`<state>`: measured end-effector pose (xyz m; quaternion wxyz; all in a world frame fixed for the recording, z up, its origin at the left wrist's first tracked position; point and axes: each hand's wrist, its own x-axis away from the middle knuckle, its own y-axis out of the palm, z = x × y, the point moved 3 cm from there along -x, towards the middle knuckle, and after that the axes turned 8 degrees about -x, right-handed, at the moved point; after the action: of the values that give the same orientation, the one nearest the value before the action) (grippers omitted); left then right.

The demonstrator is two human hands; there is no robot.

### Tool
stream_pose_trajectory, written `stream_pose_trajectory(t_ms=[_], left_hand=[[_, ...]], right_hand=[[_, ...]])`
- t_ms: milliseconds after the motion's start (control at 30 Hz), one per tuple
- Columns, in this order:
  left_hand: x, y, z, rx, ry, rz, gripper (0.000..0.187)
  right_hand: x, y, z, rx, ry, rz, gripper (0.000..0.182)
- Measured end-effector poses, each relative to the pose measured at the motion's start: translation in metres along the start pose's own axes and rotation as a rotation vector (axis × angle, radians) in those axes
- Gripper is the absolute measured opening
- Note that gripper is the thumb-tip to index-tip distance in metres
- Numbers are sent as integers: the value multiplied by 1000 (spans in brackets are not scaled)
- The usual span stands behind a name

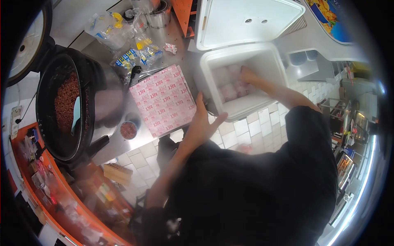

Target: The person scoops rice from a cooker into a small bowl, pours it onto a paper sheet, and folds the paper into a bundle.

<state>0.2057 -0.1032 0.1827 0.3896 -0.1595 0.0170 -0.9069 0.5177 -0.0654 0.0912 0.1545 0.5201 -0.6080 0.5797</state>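
A white cooler box [207,78] with its lid [246,20] raised holds several round, pale wrapped bundles [228,91]. My right hand [247,76] reaches down inside it at the bundles; its fingertips are too hazy to make out. Just left of the box, my left hand [203,119] is held with its thumb and fingers apart and nothing in it, near the box's front left corner. Beside that hand, a stack of pink printed paper sheets [162,100] lies on the steel counter [111,149].
At the left stands a black cooker [88,94] holding reddish-brown grains [67,98], with a small cup [129,130] of similar grains nearby. Plastic packets [137,57] and steel containers [159,15] sit at the counter's back. A cardboard box [117,174] is below on the tiled floor.
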Motion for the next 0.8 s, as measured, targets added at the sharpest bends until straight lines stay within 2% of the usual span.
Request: stream_pose_trajectory(t_ms=[33, 100, 167, 200, 267, 300, 367, 467, 500, 567, 633, 667, 733, 767, 800], left_hand=[[-1, -1, 0, -53, -4, 24, 106], [0, 0, -1, -39, 7, 27, 106], [-1, 1, -1, -26, 24, 27, 107], [-2, 2, -2, -33, 17, 24, 107], [-3, 0, -2, -44, 5, 25, 107], [-2, -1, -1, -11, -1, -9, 107], [-4, -1, -2, 19, 0, -45, 106], [-4, 10, -9, 18, 26, -5, 106], [-5, 13, -12, 27, 39, -6, 108], [-7, 11, -16, 30, 27, 32, 110], [1, 0, -25, -35, -18, -37, 103], [8, -18, -33, -44, -47, 7, 103], [29, -57, -44, 85, 87, 53, 87], [46, -87, -43, -166, 129, 211, 70], [64, -109, -77, -555, 145, 374, 68]], right_hand=[[-14, 1, 0, 102, -187, 90, 85], [-29, 1, 10, 201, -369, 178, 86], [-37, 0, 20, 72, -545, 125, 89], [-26, -4, 12, 71, -547, 126, 89], [6, -9, -2, 125, -144, 43, 74], [-10, -6, 15, 121, -144, 40, 74], [-59, 4, 62, 34, -76, -267, 60], [-38, 10, 42, -69, -32, -317, 54], [-33, 10, 43, -58, -31, -332, 54], [-28, 7, 41, -76, -114, -285, 76], [10, 1, 12, 77, -140, -384, 74], [-26, -9, 26, 295, -77, -519, 71], [25, -40, -20, 497, -213, -304, 58], [31, -52, -30, 497, -207, -191, 53], [87, -49, -67, 246, -437, -183, 52]])
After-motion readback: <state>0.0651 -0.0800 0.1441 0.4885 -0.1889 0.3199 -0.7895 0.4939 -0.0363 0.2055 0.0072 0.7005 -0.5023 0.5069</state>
